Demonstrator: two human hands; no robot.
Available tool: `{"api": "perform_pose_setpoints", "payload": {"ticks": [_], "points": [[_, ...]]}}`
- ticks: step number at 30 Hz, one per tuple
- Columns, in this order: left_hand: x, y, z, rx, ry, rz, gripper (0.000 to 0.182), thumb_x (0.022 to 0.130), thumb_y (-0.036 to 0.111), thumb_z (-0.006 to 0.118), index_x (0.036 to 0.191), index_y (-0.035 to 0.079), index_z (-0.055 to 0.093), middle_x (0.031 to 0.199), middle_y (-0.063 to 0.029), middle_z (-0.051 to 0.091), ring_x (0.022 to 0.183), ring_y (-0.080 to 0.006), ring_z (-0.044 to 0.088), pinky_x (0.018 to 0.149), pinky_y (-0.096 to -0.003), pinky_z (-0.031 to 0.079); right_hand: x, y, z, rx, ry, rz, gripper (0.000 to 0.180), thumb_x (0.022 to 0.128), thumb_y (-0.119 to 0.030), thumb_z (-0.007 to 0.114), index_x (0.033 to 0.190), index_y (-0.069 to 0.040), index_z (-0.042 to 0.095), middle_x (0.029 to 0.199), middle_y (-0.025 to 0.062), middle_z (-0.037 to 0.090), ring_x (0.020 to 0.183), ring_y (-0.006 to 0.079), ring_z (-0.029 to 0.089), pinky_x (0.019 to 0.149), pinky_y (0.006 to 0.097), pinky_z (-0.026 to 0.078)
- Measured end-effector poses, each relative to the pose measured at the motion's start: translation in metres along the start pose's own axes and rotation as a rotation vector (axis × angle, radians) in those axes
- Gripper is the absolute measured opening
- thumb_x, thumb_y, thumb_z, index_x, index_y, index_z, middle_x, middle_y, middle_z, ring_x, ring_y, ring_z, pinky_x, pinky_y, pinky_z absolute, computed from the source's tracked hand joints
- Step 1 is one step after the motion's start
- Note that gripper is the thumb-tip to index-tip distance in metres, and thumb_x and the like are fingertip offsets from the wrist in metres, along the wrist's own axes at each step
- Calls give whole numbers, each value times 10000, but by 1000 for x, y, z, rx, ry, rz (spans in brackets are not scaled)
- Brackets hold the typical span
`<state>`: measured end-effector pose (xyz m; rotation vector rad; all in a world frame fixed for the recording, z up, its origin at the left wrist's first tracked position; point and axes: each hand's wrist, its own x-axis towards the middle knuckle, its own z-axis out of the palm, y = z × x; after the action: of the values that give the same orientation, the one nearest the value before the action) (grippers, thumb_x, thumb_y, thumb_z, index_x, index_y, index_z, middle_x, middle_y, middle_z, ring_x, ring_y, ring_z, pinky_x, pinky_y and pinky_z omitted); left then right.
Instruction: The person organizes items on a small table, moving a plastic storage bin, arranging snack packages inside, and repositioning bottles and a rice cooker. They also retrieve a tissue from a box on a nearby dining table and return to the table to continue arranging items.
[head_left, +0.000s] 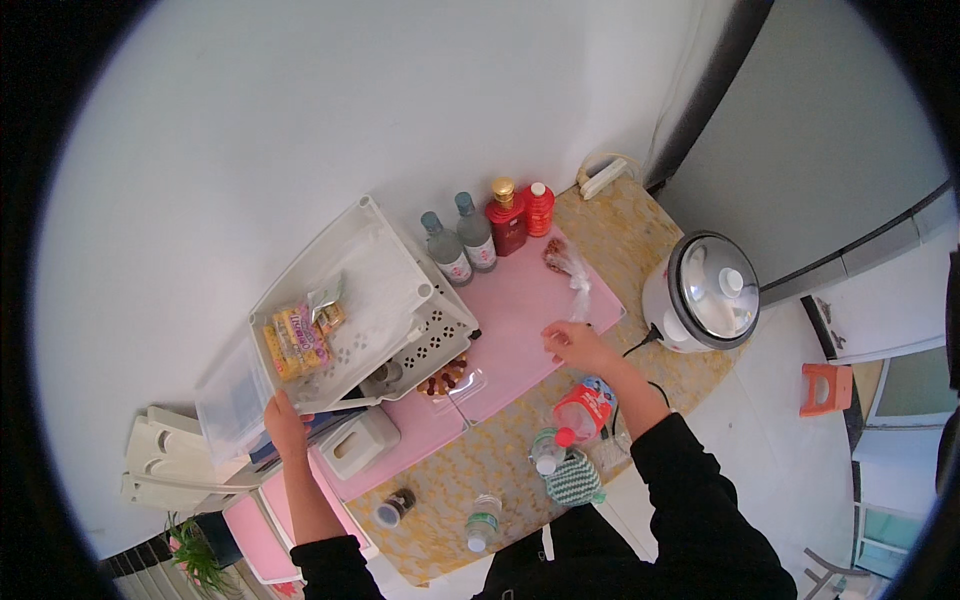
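Note:
My left hand (286, 426) grips the near left corner of a white plastic storage rack (375, 277). Its upper tier holds a bag of yellow snacks (296, 341) and a smaller clear packet (327, 304). My right hand (577, 345), fingers curled, is over the front part of a pink mat (517, 315). Just beyond its knuckles lies the twisted end of a clear plastic bag (577, 277) with small reddish-brown pieces inside. Whether the fingers touch the bag is hidden. A clear container of brown-red food (444, 377) sits partly beneath the rack's edge.
Two grey-capped bottles (463, 240), a red bottle with a gold cap (506, 217) and a red white-capped bottle (539, 208) line the wall. A rice cooker (709, 292) stands right. Plastic bottles (581, 409), a jar (395, 508) and a tissue box (360, 442) are nearer me.

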<state>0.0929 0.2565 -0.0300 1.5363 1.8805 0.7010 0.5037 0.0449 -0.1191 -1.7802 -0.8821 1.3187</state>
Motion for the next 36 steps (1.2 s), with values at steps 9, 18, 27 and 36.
{"api": "perform_pose_setpoints", "payload": {"ticks": [9,18,27,36], "points": [[2,1,1,106,-45,50,439,902,325,333,791,-57,518,657,-150,560,466,-218,594,363,-290,420,-5,-9,48,-125,92,-258,327,818,-292,544,1042,-55,534,861,144,610,795,262,601,709,344,472],[-16,-4,8,-66,68,5,488,926,382,282,902,-40,526,711,-175,553,591,-245,587,547,-349,448,11,-92,82,-81,117,-343,379,843,-275,526,1139,-44,479,973,135,587,822,221,589,727,320,465],[-107,-69,13,27,5,21,288,904,304,374,986,73,525,842,-203,587,758,-348,575,662,-424,436,-7,-82,95,-33,-119,-69,266,862,-212,517,1057,-31,538,899,65,607,751,129,581,661,257,462],[-206,-89,-9,7,-286,40,209,865,252,454,948,86,552,839,-183,600,755,-369,574,628,-445,455,-61,-64,144,16,-235,79,242,873,-211,510,1039,-38,544,874,44,611,727,118,578,632,244,453]]}}
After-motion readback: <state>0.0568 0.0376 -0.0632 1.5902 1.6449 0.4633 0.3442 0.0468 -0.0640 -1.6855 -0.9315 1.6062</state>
